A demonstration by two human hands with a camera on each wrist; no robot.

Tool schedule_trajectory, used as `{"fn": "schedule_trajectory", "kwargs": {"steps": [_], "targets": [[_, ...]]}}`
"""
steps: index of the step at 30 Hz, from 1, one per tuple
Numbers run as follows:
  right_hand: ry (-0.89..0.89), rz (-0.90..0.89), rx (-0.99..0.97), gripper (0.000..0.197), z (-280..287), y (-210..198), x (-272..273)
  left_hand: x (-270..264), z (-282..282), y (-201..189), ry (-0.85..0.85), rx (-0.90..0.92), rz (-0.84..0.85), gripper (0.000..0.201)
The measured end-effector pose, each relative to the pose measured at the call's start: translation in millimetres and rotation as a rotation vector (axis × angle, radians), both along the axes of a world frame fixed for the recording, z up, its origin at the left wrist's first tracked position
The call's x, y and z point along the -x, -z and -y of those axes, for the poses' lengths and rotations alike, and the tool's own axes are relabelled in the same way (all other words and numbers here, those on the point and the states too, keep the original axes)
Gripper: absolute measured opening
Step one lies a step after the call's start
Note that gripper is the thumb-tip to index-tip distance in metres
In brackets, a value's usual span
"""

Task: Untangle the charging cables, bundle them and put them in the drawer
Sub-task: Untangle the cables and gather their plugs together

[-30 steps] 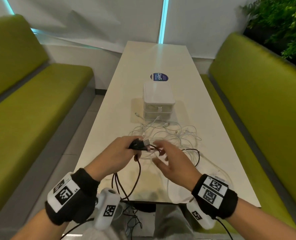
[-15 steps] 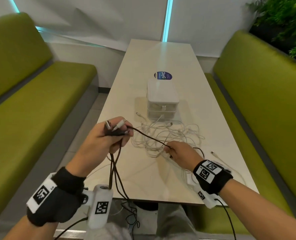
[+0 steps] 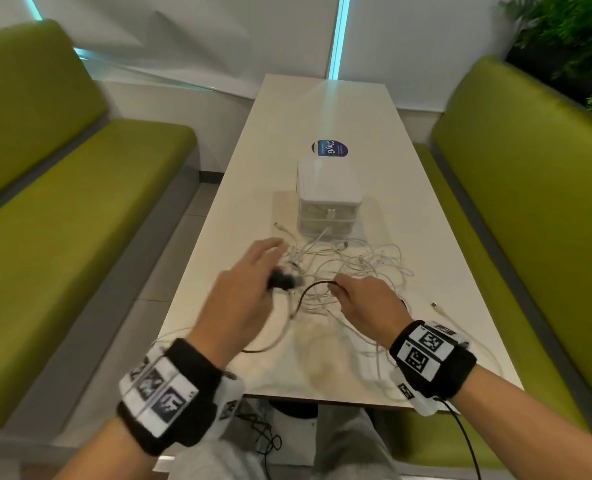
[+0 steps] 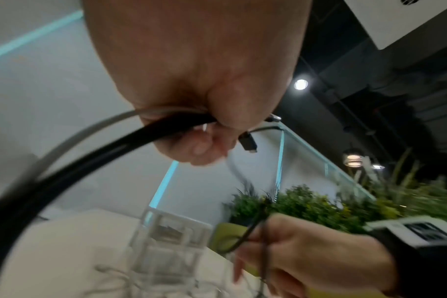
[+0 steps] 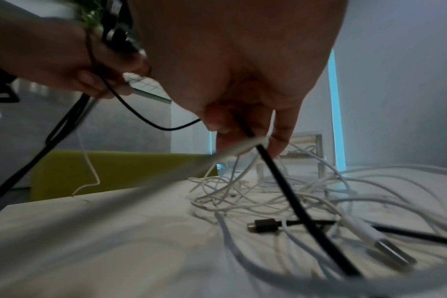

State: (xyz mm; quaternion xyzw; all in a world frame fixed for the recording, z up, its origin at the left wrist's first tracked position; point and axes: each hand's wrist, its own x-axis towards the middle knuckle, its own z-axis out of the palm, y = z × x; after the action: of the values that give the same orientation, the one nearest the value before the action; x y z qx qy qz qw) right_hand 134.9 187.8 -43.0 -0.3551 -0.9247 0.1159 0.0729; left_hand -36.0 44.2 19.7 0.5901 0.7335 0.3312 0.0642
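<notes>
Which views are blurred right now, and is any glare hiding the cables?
Head view: left hand smeared by motion, right hand sharper; a light reflection streaks the far table, clear of the white cables. Left wrist view: drawer unit and plants soft. Right wrist view: foreground black cable blurred.

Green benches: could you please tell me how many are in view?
2: the left bench lies left of the table, the right bench right of it; none looks hidden.

Tangled white cables (image 3: pixel 350 268) (one black) (image 3: pixel 313 287)
</notes>
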Motion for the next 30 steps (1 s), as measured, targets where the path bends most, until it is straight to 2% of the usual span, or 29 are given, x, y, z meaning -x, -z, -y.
{"fn": "schedule_trajectory", "kwargs": {"steps": [2,3,6,8,10,11,15,18,21,24,27,30], "targets": [[-0.051,-0.016,-0.081,0.039,8,-5,3,-21,-6,2,0.067,-0.008,0.027,0.073],[-0.068,-0.016,-0.105,0.044,11,-6,4,-27,-9,4,0.109,-0.023,0.096,0.077],[-0.012,0.063,-0.065,0.035,11,-3,4,-38,-12,8,0.279,-0.141,0.555,0.086],[0.038,0.120,-0.031,0.030,5,1,3,-35,-16,14,0.281,-0.182,0.712,0.083],[0.025,0.101,-0.017,0.030,1,1,2,-25,-19,21,0.211,-0.152,0.684,0.076],[0.008,0.065,0.014,0.030,0,-1,2,-19,-20,25,0.169,-0.116,0.618,0.071],[-0.089,-0.051,0.176,0.022,5,-6,7,-14,-29,31,0.109,0.127,0.161,0.048],[-0.151,-0.027,0.172,0.020,8,0,9,-28,-34,29,0.134,0.353,-0.056,0.022],[-0.236,-0.064,0.168,0.028,12,11,2,-30,-33,27,0.108,0.418,-0.222,0.014],[-0.271,-0.184,0.260,0.041,17,18,-2,-27,-31,25,0.105,0.425,-0.247,0.015],[-0.152,-0.199,0.376,0.036,15,22,-12,-8,-26,9,-0.075,0.204,-0.085,0.017],[-0.157,-0.134,0.349,0.041,12,27,-25,20,-18,-10,-0.239,-0.036,0.123,0.015]]}}
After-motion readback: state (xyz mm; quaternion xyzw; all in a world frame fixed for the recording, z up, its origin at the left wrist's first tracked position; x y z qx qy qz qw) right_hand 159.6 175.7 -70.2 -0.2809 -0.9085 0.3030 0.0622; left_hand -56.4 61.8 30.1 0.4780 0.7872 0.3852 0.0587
